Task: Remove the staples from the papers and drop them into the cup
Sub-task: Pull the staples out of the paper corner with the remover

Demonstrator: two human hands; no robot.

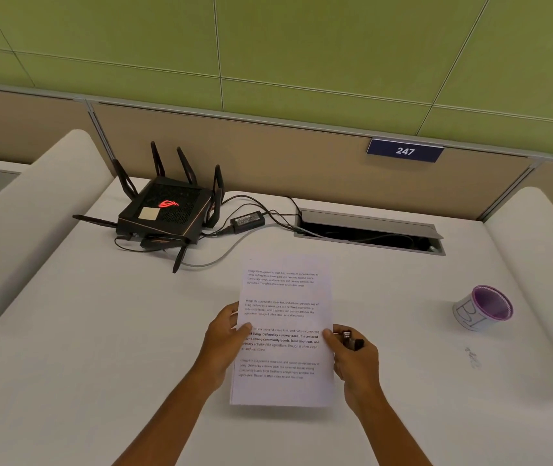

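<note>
Both forearms reach in; our left hand (226, 334) pinches the papers (283, 331) at their left edge, thumb on top. Our right hand (352, 353) pinches the right edge while curled round a dark staple remover (352, 341). No staple visible; we judge it best to find it first. Cup (483, 307) sits well right.

White desk (100, 348) with black router (167, 210), power adapter (247, 220), cables (221, 255) and purple-rimmed cup (483, 309).
</note>
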